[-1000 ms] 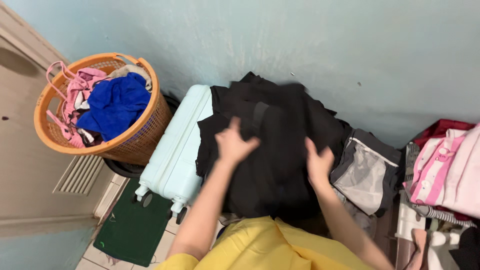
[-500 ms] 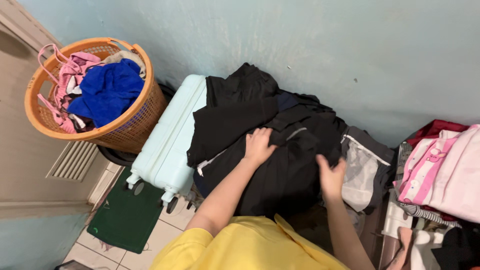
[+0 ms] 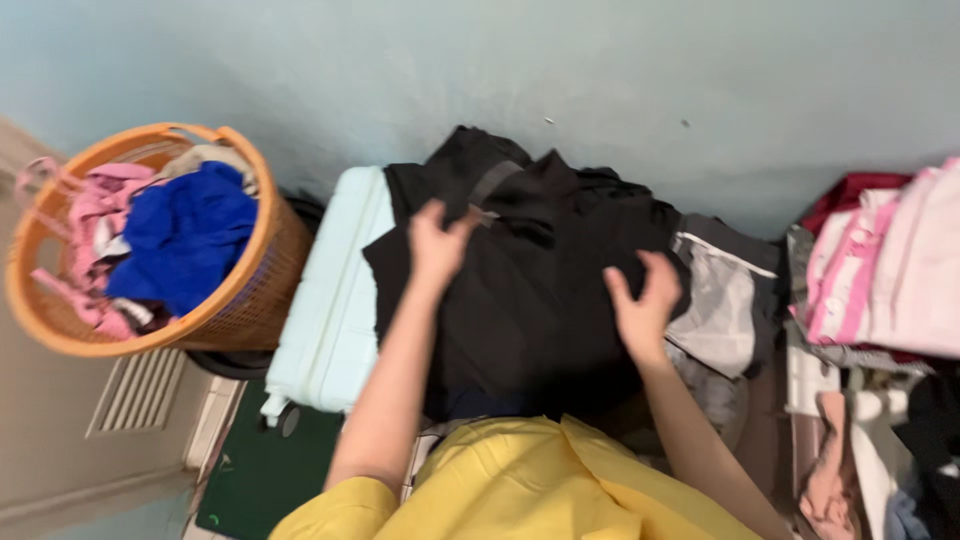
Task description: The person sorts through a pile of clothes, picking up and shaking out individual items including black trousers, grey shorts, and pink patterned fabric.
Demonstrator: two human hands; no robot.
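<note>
Left hand [image 3: 436, 243]: fingers curled, pinching the upper part of the black garment [image 3: 530, 290] near a grey strap; grip looks closed on cloth, though the frame is blurred.
Right hand [image 3: 642, 300]: fingers spread wide, palm toward the right side of the black garment, touching or just above it; cannot tell if it grips.
Black garment: heaped on a pile of dark clothes against the wall [image 3: 600, 90], its left edge draped over the suitcase [image 3: 330, 300].
Suitcase: pale blue, lying on its side, wheels toward the near edge, between the basket [image 3: 250, 300] and the clothes pile.
Basket: orange, woven, left of the suitcase and just beside it; holds a blue cloth [image 3: 185, 240] and pink clothes [image 3: 85, 215].
Grey bag [image 3: 720, 300]: mesh-fronted, just right of the black garment, near the right hand.
Pink striped clothes [image 3: 880, 270]: stacked at the right edge, well apart from both hands.
Mat [image 3: 265, 480]: green, on the floor below the suitcase.
Yellow shirt [image 3: 520, 490]: worn by the person, bottom of view.
</note>
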